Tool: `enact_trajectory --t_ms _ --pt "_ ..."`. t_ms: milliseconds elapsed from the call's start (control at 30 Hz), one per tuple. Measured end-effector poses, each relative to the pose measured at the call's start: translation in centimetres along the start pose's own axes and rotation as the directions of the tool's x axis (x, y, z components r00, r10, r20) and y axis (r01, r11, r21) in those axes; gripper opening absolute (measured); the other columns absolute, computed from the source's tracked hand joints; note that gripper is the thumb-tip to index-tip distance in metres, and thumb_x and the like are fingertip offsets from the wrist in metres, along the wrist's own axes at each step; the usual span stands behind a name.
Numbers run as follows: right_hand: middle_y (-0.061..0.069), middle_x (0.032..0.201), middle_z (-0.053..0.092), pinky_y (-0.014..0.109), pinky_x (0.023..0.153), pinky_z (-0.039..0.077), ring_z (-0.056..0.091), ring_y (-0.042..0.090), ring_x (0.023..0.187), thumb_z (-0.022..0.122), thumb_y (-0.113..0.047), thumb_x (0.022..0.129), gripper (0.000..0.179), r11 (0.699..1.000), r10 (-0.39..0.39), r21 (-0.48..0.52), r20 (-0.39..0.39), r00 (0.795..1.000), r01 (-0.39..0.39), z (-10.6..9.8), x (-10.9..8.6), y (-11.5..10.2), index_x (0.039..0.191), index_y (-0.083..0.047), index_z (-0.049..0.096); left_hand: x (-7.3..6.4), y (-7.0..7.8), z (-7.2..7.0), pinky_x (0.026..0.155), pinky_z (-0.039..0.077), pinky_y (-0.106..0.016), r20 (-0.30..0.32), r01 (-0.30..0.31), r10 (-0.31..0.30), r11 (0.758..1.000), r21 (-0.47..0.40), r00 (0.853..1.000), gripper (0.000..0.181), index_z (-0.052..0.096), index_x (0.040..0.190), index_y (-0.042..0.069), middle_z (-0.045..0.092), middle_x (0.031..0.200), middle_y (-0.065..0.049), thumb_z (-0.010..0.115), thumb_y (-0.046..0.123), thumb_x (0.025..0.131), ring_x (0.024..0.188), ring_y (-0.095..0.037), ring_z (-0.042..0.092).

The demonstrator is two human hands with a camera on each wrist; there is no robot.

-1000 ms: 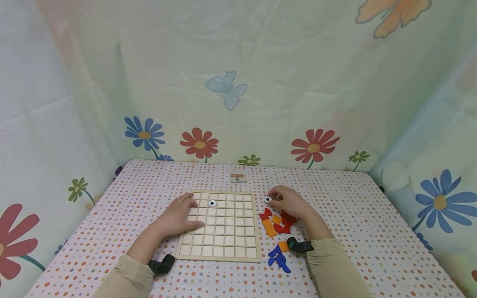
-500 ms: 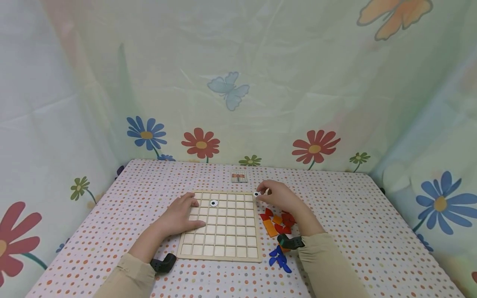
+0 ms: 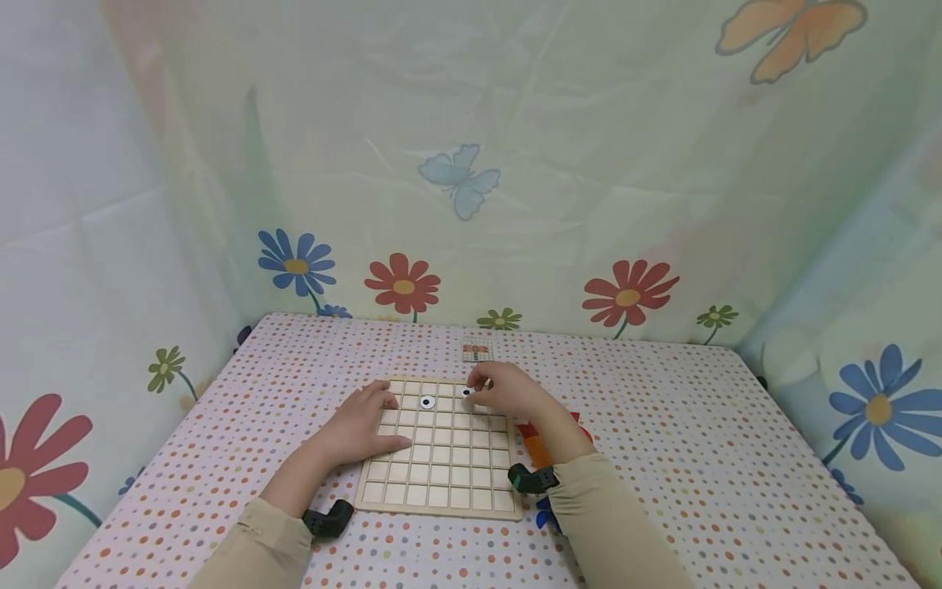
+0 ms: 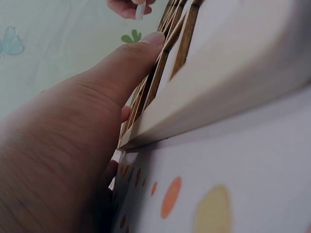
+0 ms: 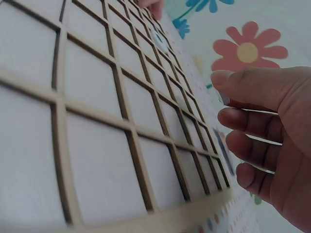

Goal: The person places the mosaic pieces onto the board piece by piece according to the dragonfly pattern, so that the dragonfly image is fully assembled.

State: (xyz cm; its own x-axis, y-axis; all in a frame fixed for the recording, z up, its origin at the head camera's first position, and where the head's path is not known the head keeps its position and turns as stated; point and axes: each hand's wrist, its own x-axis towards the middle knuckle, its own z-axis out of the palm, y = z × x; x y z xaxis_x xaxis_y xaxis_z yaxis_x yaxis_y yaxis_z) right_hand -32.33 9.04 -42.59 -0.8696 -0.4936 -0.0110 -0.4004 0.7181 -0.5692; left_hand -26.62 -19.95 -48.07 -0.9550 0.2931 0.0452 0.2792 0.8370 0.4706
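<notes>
A wooden grid board (image 3: 439,496) lies on the table. My left hand (image 3: 358,427) rests at its left edge, with the thumb (image 4: 129,60) stretched over the rim onto the grid. One white eye tile (image 3: 428,402) with a black dot sits in a cell of the board's second row from the back. Over the far right part of the grid, my right hand (image 3: 508,391) pinches a second white eye tile (image 3: 467,393) between thumb and fingers. In the right wrist view the pinched tile is mostly hidden by the thumb (image 5: 252,87).
Orange pieces (image 3: 536,450), red pieces (image 3: 527,430) and blue pieces (image 3: 543,515) lie right of the board, partly covered by my right arm. A small pattern card (image 3: 477,349) lies behind the board on the dotted table (image 3: 684,458). Flowered cloth hangs around it.
My right hand has carried the pinched eye tile left, from beside the board to over the grid. My left hand has stayed on the board's left edge. The view has shifted slightly.
</notes>
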Motion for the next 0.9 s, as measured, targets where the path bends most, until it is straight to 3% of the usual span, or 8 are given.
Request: enact_trajectory --t_ms 233,433,900 --pt "-0.003 0.085 0.061 0.03 0.068 0.046 0.052 0.013 0.073 0.075 -0.025 0.089 0.019 0.999 -0.041 0.02 0.016 0.999 0.041 1.5 1.0 -1.5 0.103 -0.014 0.068 0.0 0.2 -0.1 0.116 0.032 -0.058 0.01 0.002 -0.002 1.0 -0.001 1.0 0.065 0.057 0.116 0.019 0.033 0.158 -0.009 0.073 0.068 0.076 0.146 -0.037 0.032" --pt "-0.004 0.079 0.057 0.028 0.066 0.043 0.049 0.011 0.069 0.076 -0.026 0.088 0.02 0.999 -0.044 -0.016 0.039 0.998 0.044 2.8 1.7 -1.4 0.102 -0.016 0.066 0.0 0.2 -0.2 0.116 0.032 -0.057 0.002 -0.008 0.008 1.0 0.016 1.0 0.065 0.057 0.116 0.019 0.034 0.157 -0.01 0.072 0.068 0.076 0.145 -0.037 0.033" --pt "-0.003 0.082 0.058 0.029 0.065 0.044 0.051 0.013 0.069 0.075 -0.023 0.088 0.018 0.999 -0.045 -0.008 0.031 0.999 0.045 3.3 1.8 -1.7 0.103 -0.018 0.066 0.0 0.0 -0.1 0.116 0.031 -0.058 -0.002 -0.009 0.009 1.0 0.01 1.0 0.066 0.057 0.116 0.02 0.034 0.157 -0.009 0.071 0.07 0.075 0.145 -0.036 0.033"
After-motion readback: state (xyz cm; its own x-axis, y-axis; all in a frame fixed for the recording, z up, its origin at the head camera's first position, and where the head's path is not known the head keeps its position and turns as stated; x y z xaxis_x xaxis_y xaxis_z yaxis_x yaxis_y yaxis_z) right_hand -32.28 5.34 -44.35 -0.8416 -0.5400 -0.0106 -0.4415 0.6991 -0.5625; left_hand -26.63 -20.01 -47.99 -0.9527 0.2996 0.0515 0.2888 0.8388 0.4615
